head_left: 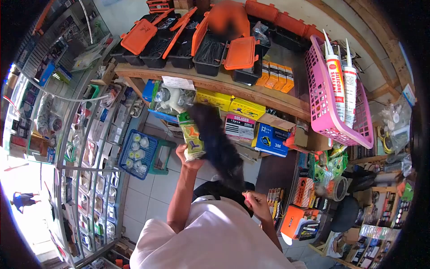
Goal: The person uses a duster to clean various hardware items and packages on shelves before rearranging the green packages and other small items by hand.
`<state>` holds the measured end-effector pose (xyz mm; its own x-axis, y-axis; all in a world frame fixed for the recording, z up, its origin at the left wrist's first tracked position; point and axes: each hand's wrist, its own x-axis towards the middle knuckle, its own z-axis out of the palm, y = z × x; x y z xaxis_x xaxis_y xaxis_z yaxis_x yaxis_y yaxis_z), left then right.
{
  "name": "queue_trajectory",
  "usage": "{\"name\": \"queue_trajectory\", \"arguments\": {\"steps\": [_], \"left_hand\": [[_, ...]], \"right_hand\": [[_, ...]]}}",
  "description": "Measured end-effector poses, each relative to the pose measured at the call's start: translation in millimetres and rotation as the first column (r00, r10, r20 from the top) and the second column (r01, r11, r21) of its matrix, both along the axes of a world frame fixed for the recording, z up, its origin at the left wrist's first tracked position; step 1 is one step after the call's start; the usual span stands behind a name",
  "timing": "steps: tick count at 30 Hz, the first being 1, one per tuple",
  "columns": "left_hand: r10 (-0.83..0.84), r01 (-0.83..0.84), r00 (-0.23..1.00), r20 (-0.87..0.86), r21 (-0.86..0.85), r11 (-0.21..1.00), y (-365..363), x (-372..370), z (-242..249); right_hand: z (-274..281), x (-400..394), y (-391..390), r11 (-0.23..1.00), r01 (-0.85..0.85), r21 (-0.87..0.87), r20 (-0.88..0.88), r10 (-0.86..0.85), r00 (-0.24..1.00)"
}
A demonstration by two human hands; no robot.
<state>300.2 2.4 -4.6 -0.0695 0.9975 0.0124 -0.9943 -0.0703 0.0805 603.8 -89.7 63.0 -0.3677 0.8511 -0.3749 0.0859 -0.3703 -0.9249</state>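
Note:
My left hand (190, 160) is closed around the lower end of a yellow-green box (191, 136) with printed pictures, held up in front of the shelf. My right hand (256, 204) is closed on the handle end of a dark, fluffy feather duster (220, 145). Its bushy part slants up and to the left, overlapping the right side of the box. Motion blurs the duster's edges, and the handle is mostly hidden in my fist.
Black bins with orange lids (209, 51) line the wooden shelf above. A pink basket (329, 98) holds silicone tubes (336, 85). Yellow boxes (246, 108) and a blue box (270, 140) sit beneath. A blue crate (139, 154) stands left; a glass cabinet (96, 179) runs alongside.

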Motion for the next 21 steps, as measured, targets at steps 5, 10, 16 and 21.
{"name": "queue_trajectory", "arguments": {"steps": [5, 10, 16, 21], "left_hand": [[-0.080, 0.069, 0.991, 0.109, 0.104, 0.992, 6.9, 0.7, 1.5], [-0.039, 0.036, 0.997, 0.071, 0.042, 0.998, 8.5, 6.8, 1.1], [0.137, -0.255, 0.677, -0.723, -0.057, 0.965, 9.9, 11.8, -20.1], [-0.050, 0.049, 0.993, 0.111, 0.015, 0.999, 12.9, 17.2, 2.2]], "right_hand": [[3.6, 3.4, 0.8, 0.993, 0.051, -0.108, 0.007, -0.051, 0.999], [1.7, 13.6, 1.6, 0.994, 0.013, -0.109, 0.059, -0.007, 0.998], [-1.2, 29.0, 1.8, 0.989, 0.019, -0.145, 0.016, -0.017, 1.000], [2.0, 27.2, -2.9, 0.989, 0.096, -0.109, 0.066, -0.089, 0.994]]}}
